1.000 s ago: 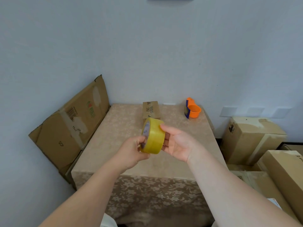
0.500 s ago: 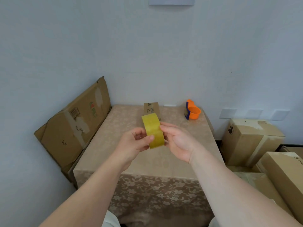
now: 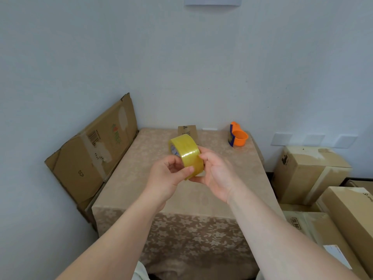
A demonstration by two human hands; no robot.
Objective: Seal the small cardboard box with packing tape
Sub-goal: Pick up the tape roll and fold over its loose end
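My left hand (image 3: 168,174) pinches the near edge of the roll of yellow packing tape (image 3: 186,154), thumb pressed on its outer band, while my right hand (image 3: 217,174) cups the roll's far side, so both hold it above the table (image 3: 141,164). The small cardboard box (image 3: 187,130) sits beyond the roll, at the table's back edge by the wall, well apart from both hands and roughly equally far from each. I judge the free tape end must be found first.
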